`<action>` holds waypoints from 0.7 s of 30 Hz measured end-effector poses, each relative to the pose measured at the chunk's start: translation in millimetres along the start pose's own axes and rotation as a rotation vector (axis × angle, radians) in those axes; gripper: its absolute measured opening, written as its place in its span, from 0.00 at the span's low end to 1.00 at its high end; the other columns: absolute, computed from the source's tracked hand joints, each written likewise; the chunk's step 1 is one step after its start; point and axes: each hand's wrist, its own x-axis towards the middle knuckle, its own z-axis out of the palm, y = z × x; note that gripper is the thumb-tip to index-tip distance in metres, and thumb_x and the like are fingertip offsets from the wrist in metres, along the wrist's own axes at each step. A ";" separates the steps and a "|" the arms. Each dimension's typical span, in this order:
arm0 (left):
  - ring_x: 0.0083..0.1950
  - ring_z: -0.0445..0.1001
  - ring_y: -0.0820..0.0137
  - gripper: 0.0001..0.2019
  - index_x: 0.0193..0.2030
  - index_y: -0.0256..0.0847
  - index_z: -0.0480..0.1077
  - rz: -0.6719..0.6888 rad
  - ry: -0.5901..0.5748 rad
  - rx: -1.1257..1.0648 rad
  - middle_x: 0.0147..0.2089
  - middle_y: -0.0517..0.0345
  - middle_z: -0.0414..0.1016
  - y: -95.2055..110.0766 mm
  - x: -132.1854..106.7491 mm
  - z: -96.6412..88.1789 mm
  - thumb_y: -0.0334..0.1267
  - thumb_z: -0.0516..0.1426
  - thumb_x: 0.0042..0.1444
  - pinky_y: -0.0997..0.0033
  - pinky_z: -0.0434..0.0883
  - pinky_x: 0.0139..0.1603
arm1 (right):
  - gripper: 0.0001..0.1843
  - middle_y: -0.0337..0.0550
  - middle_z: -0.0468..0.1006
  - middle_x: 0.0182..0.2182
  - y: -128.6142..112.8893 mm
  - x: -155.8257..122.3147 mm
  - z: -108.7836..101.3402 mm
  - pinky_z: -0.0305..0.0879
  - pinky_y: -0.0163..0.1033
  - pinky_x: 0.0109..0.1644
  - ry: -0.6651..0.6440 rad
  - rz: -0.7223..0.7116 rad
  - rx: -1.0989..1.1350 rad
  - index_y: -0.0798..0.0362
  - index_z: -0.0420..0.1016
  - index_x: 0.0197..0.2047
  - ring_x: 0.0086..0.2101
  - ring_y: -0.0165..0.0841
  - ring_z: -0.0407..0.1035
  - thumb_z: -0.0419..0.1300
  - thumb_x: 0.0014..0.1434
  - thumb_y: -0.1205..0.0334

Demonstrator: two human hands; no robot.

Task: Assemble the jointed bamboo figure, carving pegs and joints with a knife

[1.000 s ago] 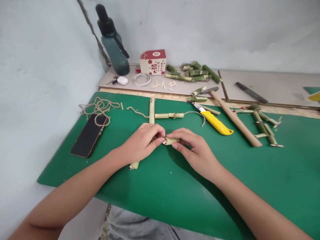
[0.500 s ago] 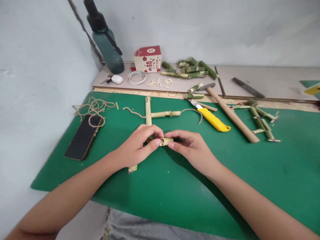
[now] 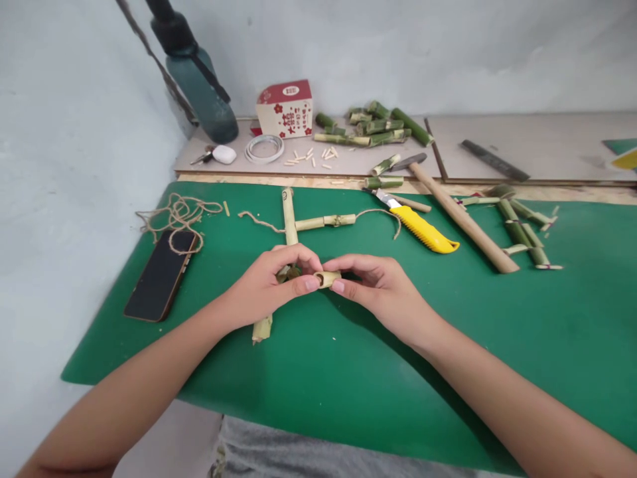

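Both hands together at mid-mat, fingertips meeting.
- My left hand (image 3: 263, 289) lies over the long bamboo stick (image 3: 288, 216), thumb and forefinger pinched on one end of the short bamboo piece (image 3: 328, 278).
- My right hand (image 3: 383, 292) pinches its other end.
- The piece sits between my two hands, lifted just off the green mat (image 3: 348, 372).

Step, as I judge it: setting the piece side-on against the stick. A next move calls for the stick pinned flat and the piece held square.

Count:
- one long stick
- one crosspiece (image 3: 326, 221), tied on beyond my hands
- one short piece in my fingers
- one yellow knife (image 3: 421, 229) and one hammer (image 3: 462, 216), beyond my right hand
- one phone (image 3: 160, 275) and one tangle of twine (image 3: 176, 212), out past my left hand
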 end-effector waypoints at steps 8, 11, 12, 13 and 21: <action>0.38 0.77 0.71 0.13 0.40 0.41 0.75 -0.040 0.084 0.022 0.36 0.59 0.79 -2.6 0.6 3.1 0.49 0.66 0.64 0.71 0.71 0.40 | 0.16 0.43 0.87 0.40 1.0 -1.0 1.9 0.75 0.43 0.46 0.019 0.012 -0.059 0.50 0.87 0.47 0.39 0.37 0.78 0.74 0.58 0.51; 0.40 0.75 0.70 0.13 0.36 0.42 0.76 -0.048 0.121 0.116 0.35 0.59 0.80 -5.0 -0.1 3.9 0.50 0.68 0.61 0.70 0.72 0.42 | 0.14 0.43 0.85 0.41 1.0 -1.7 3.0 0.75 0.41 0.43 0.037 -0.039 -0.054 0.49 0.87 0.46 0.38 0.35 0.76 0.74 0.58 0.54; 0.40 0.75 0.70 0.14 0.35 0.42 0.76 -0.050 0.124 0.122 0.35 0.59 0.79 -5.9 0.2 4.2 0.50 0.69 0.60 0.70 0.71 0.41 | 0.12 0.43 0.84 0.41 0.6 -2.2 3.5 0.74 0.40 0.42 0.041 -0.062 -0.051 0.49 0.87 0.45 0.38 0.35 0.76 0.74 0.59 0.55; 0.40 0.75 0.69 0.15 0.34 0.42 0.76 -0.050 0.123 0.113 0.35 0.58 0.79 -6.7 0.6 4.5 0.50 0.69 0.59 0.70 0.71 0.41 | 0.11 0.42 0.83 0.41 0.1 -2.8 4.1 0.74 0.40 0.41 0.042 -0.083 -0.050 0.48 0.87 0.45 0.38 0.34 0.76 0.74 0.59 0.56; 0.39 0.75 0.70 0.15 0.33 0.41 0.74 0.087 0.142 0.011 0.35 0.58 0.77 -4.4 2.9 5.6 0.48 0.68 0.63 0.69 0.71 0.40 | 0.10 0.43 0.84 0.40 -4.4 -6.2 7.9 0.77 0.41 0.43 0.137 -0.135 -0.058 0.48 0.87 0.43 0.39 0.35 0.77 0.75 0.58 0.57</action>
